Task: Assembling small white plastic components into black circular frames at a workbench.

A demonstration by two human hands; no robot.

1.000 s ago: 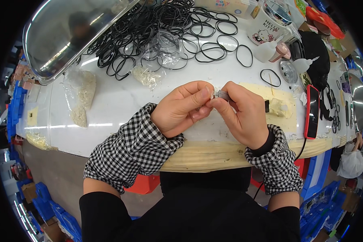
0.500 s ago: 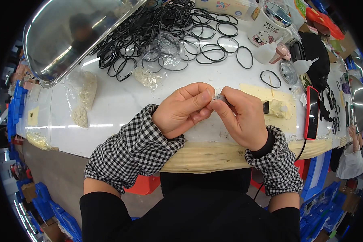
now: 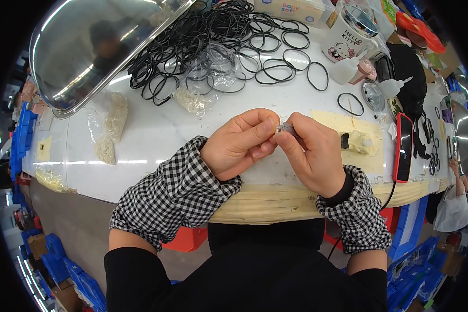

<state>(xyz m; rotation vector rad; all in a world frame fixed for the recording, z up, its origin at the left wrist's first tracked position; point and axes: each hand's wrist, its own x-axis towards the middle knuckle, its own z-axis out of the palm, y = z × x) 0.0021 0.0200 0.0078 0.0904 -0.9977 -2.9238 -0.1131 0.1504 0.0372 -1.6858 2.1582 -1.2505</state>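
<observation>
My left hand and my right hand meet fingertip to fingertip above the table near its front edge. Between my right thumb and forefinger is a small grey piece, mostly covered by the fingers; its kind does not show. Thumb and forefinger of my left hand pinch close against its end, where a tiny pale bit shows, too small to name. Beyond the hands, many thin black rubber rings lie loose and in a tangled heap. A single black ring lies beyond my right hand.
A shiny metal tray leans at the far left. Clear bags of pale small pieces lie on the table. A black-and-yellow taped piece rests on yellow paper. A red-edged phone trails a cable; a white printed cup stands behind.
The whole scene has shifted slightly right and down in the picture. Both hands keep nearly the same pinch, fingertips together around the small grey piece.
</observation>
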